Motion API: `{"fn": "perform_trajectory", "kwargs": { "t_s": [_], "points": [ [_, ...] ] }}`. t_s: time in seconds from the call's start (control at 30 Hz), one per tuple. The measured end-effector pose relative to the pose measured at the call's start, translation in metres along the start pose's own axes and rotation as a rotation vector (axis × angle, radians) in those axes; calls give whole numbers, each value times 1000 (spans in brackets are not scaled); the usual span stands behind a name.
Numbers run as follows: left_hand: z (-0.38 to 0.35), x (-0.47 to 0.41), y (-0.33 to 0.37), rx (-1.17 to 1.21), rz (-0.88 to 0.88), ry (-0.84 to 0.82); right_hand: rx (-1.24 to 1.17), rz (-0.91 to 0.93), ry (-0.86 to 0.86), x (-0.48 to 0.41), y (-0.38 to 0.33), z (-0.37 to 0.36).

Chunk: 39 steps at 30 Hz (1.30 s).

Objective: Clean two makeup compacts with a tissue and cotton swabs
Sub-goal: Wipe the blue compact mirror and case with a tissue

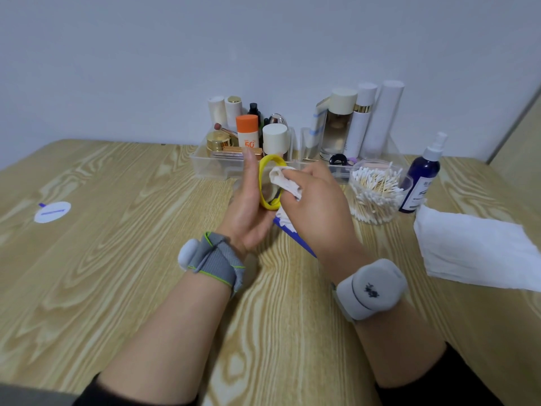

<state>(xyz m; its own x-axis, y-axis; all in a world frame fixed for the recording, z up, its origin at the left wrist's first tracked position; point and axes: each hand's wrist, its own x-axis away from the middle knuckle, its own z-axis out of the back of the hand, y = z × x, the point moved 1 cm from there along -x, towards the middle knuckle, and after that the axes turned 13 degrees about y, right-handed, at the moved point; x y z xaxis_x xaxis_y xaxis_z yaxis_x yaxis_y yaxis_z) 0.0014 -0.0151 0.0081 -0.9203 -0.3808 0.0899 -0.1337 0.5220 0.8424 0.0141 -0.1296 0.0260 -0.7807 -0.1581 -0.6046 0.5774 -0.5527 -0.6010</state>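
My left hand [248, 206] holds a round yellow-rimmed compact [265, 183] upright above the table's middle, with its open face turned right. My right hand [316, 206] pinches a crumpled, slightly soiled tissue [285, 178] and presses it into the compact's inner face. A blue-edged flat item [298, 240] with white on it lies on the table under my right hand, mostly hidden. A clear round tub of cotton swabs [376, 191] stands just right of my hands. A white round compact-like disc [52, 211] with purple marking lies far left.
A stack of white tissues [474, 253] lies at the right edge. A dark blue spray bottle [421, 183] stands behind it. Clear organiser trays [210, 165] with bottles, jars and tubes line the wall behind my hands. The wooden table [117, 259] spreads left and front.
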Motion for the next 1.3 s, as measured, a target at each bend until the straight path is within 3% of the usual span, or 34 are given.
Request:
{"fn": "perform_trajectory", "kwargs": {
  "t_s": [0.4,0.77,1.03,1.3],
  "points": [
    [0,1,3,-18,-22,14,19,32,-75,3,-4,-2],
    [2,-2,-3,83,72,-59,-462,-113,-97,6,-9,-3],
    [4,-5,-2,106,57,27,-189,-97,14,-1,7,-3],
    [5,-4,-3,106,131,-39,-384,-79,-62,3,-5,-2]
  ]
}}
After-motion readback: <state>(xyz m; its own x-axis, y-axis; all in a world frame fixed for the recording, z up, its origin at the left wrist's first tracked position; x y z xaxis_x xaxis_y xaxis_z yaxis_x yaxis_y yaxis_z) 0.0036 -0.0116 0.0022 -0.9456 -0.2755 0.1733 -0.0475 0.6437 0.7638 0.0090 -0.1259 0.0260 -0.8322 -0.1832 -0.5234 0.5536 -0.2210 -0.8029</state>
